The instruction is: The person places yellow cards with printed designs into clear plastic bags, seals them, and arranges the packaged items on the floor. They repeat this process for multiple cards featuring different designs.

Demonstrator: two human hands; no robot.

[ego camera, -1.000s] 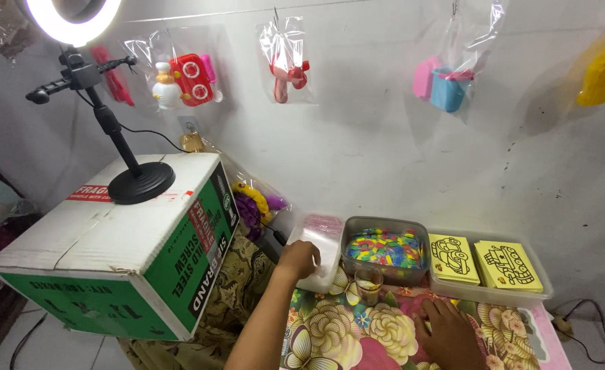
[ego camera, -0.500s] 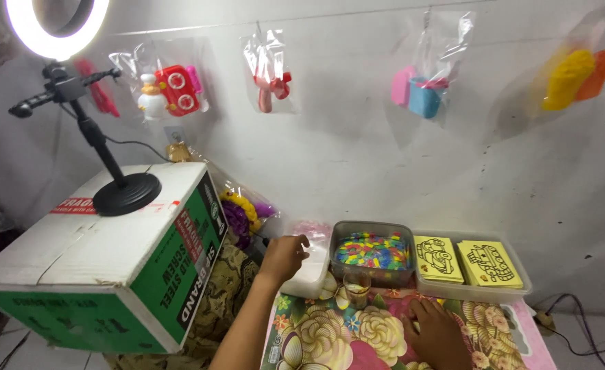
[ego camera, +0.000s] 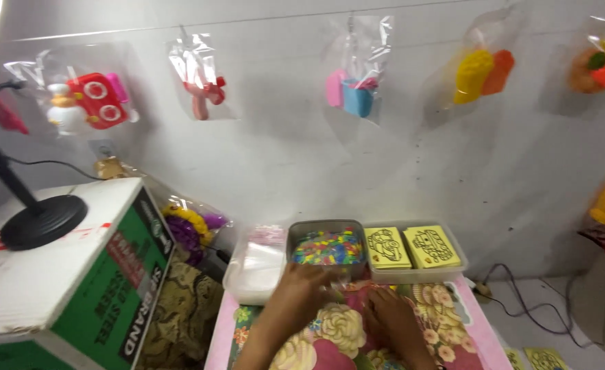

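**Hands at the bead tray**

We see the left hand (ego camera: 302, 288) reaching to the front edge of the tray of coloured beads (ego camera: 328, 247), fingers curled; whether it grips anything we cannot tell. The right hand (ego camera: 391, 322) lies flat and loose on the flowered tablecloth (ego camera: 453, 322), holding nothing. Working here, we would judge it best to keep the tray level and move slowly. Beside the tray sit a white container (ego camera: 258, 270) and yellow cards (ego camera: 412, 247). Bagged toys (ego camera: 90, 103) hang on the grey wall; a cardboard box (ego camera: 55, 274) stands left.
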